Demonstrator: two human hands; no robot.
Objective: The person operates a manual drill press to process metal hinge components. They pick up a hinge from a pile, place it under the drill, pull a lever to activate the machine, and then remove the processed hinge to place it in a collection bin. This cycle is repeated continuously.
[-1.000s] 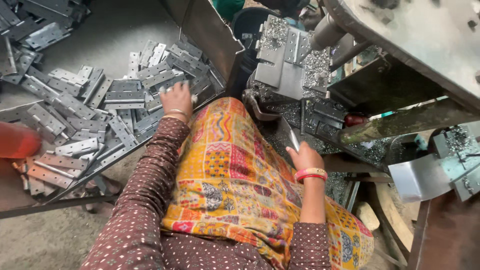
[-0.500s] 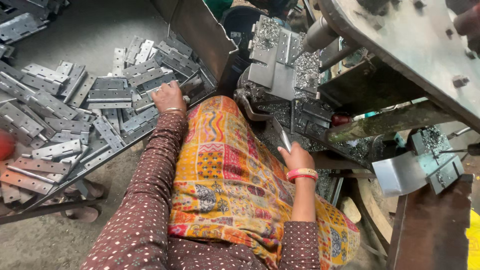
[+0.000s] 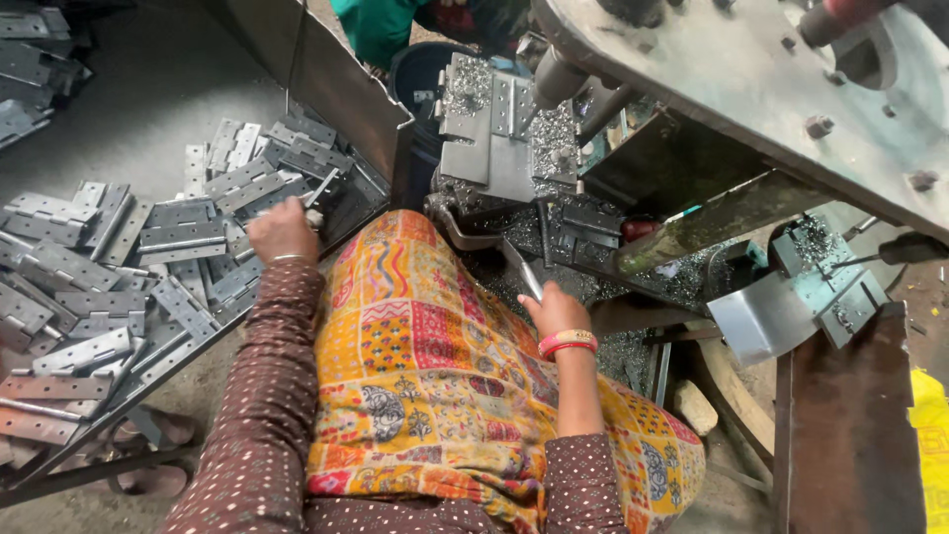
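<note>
Steel hinge gripped by left hand; right hand clamps flat strip.

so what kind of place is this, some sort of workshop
Most likely a small metalworking shop that makes hinges. A heap of flat steel hinges lies by the left hand, the right hand holds a metal piece at a heavy press machine, and metal shavings cover its fixture.

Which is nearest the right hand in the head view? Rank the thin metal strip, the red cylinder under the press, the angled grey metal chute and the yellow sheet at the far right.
1. Thin metal strip: in the right hand.
2. Red cylinder: up and right, under the press.
3. Angled grey metal chute: farther right.
4. Yellow sheet: right edge.
</note>
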